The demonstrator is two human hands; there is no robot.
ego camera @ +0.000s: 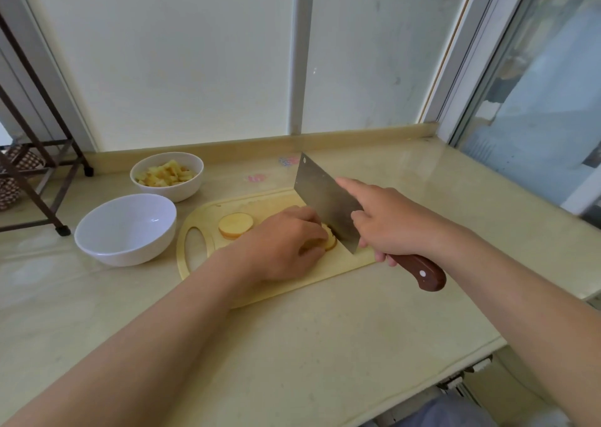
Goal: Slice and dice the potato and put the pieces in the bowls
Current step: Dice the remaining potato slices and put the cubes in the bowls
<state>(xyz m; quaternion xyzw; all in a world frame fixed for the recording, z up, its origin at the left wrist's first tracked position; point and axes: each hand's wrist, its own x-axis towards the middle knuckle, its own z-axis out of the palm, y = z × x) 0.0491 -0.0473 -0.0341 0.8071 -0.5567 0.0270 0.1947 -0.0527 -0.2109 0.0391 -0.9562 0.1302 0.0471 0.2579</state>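
near edge: bare worktop (292, 361), both forearms reaching in. right grip (390, 222) clenched round the brown handle (419, 270) of a cleaver (325, 199), forefinger laid straight along the blade's flat; the edge sits down on the cutting board (325, 274), against the potato piece (330, 243). left grip (283, 244) curled over that piece, fingers bent and pinning it to the board, knuckles just beside the blade. the piece is mostly hidden; only a pale cut face and a strip of skin show.

handling (judged): raw potato is firm and fairly dense, its wet, starchy cut faces slippery; best held flat face down, from above, fingertips tucked back from the edge. thin slices are light and may snap or slide apart.

further along the board, a small stack of round slices (235, 225) lies apart from both grips. left of the board, the nearer white bowl (97, 248) holds nothing visible. behind it, close by, the far white bowl (182, 192) holds yellow diced potato (166, 173), below the rim.
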